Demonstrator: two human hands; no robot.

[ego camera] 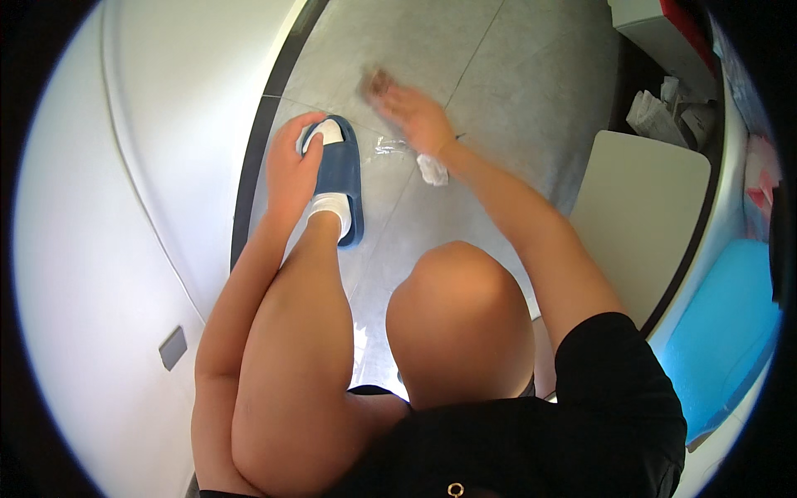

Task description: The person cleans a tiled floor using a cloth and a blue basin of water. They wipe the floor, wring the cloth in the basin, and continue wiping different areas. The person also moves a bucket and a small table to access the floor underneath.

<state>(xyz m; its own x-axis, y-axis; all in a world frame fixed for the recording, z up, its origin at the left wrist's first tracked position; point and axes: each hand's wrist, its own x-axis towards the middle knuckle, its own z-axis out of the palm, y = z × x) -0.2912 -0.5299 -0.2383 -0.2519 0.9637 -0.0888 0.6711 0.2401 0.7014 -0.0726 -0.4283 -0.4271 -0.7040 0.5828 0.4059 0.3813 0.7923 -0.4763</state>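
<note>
My left hand (292, 152) is at the toe end of a blue slide sandal (336, 168), its thumb and a finger around the near-left edge. The sandal is on my left foot, over a white sock (332, 204). Farther right, my right hand (417, 115) is stretched low over the floor and blurred by motion. A dark brown smear-like thing (378, 82) shows at its fingertips; blur hides what it is and whether it is held. A crumpled white tissue (433, 170) lies just below the right wrist. Beside that hand is a piece of clear plastic film (391, 146).
Grey floor tiles (398, 37) run between a white wall (149, 124) with a dark skirting strip (249, 205) and items on the right. There stand a pale flat panel (641, 205), crumpled paper (660, 115), a white-and-red box (660, 31) and a bright blue object (722, 336).
</note>
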